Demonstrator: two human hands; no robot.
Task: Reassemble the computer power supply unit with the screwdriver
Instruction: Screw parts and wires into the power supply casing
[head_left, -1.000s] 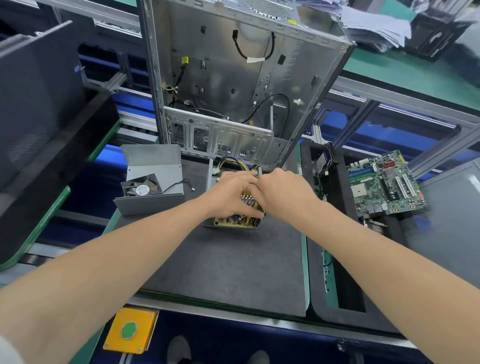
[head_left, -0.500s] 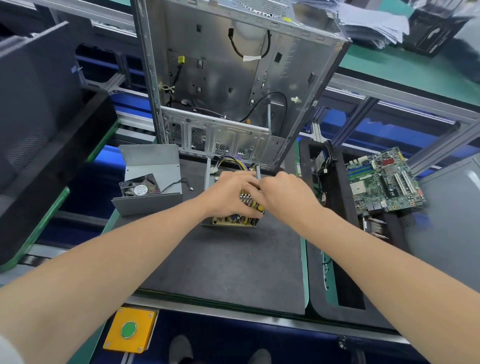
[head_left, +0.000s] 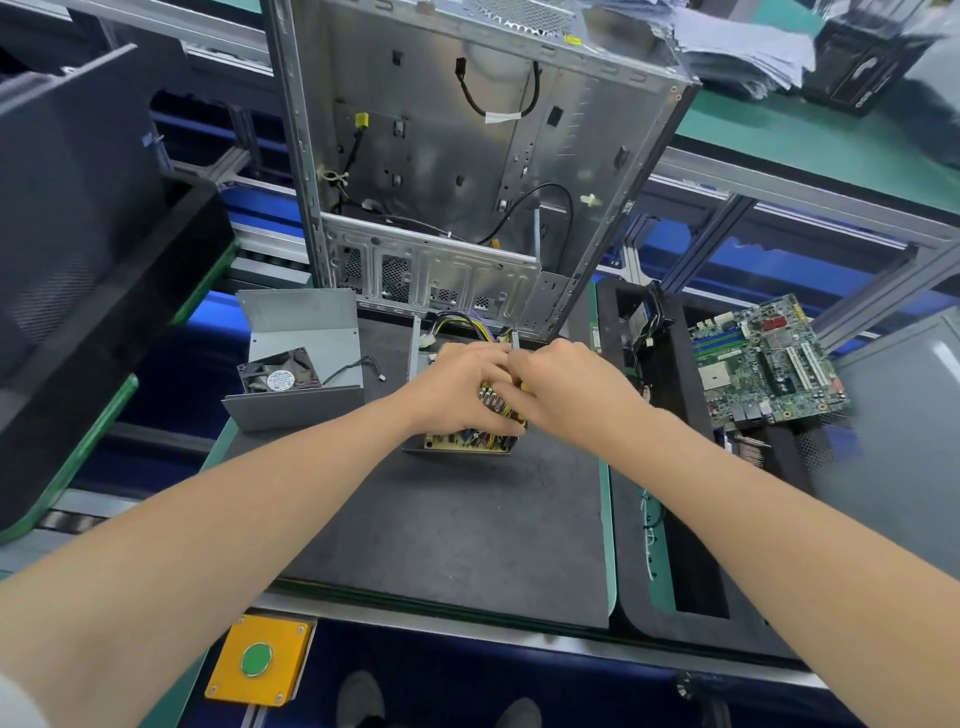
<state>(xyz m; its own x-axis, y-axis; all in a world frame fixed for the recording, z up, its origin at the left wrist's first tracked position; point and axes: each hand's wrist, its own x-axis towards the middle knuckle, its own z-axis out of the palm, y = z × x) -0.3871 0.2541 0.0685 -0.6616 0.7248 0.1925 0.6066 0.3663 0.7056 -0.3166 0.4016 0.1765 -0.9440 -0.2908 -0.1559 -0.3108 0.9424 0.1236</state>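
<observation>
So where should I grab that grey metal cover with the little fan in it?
Probably by the tall back wall of the cover, pinched at its top edge from above. That wall stands up bare, while the fan fills the left of the floor and its wire trails out to the right, so you'd touch neither.

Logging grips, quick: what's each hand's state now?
Left hand: grips the power supply.
Right hand: fingers curled beside the left; whether it holds anything cannot be told.
</observation>
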